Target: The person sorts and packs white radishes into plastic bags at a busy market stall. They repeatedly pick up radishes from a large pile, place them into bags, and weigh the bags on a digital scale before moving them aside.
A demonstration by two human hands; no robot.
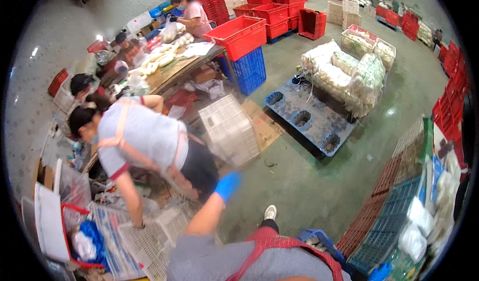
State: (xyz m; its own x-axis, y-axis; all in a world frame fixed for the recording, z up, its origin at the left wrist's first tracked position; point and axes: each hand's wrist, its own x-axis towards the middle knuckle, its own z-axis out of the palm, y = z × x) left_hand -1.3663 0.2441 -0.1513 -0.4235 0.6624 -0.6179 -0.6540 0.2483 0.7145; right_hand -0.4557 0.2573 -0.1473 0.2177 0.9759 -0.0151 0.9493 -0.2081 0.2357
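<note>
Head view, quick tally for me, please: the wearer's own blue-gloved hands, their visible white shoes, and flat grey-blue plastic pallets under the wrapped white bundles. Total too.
Blue-gloved hands: 2 (left hand, right hand)
White shoe: 1
Flat grey-blue plastic pallet: 1
Total: 4

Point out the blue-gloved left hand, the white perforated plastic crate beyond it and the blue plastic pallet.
Blue-gloved left hand (228, 185), head view: its middle.
White perforated plastic crate (225, 120), head view: perforated face.
Blue plastic pallet (319, 114), head view: bare deck.
</note>
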